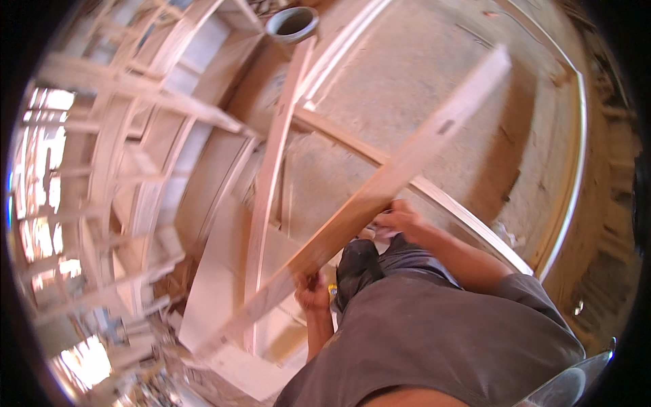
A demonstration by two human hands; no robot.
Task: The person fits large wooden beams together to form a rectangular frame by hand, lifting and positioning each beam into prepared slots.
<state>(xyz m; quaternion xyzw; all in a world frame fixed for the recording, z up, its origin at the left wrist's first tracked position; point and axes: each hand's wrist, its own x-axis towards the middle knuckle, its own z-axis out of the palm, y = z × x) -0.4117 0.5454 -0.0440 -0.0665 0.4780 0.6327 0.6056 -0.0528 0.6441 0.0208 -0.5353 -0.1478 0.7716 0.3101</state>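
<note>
A long, pale wooden board point(380, 186) slants across the middle, from the lower left up to the far right. A small dark slot is cut into its face near the far end. My left hand point(312, 292) is closed on its lower edge toward the near end. Farther along the same edge, my right hand point(401, 220) grips it, the fingers partly hidden behind the wood. Both ends stick out well past my hands. The far end looks slightly blurred.
A second slotted board point(277, 152) lies left of the held one. Beneath it, a large wooden frame with a crossbar point(346, 140) rests on the dusty floor point(393, 81). A round grey tub point(291, 26) stands at the far end. Unfinished wooden shelving point(152, 95) fills the left side.
</note>
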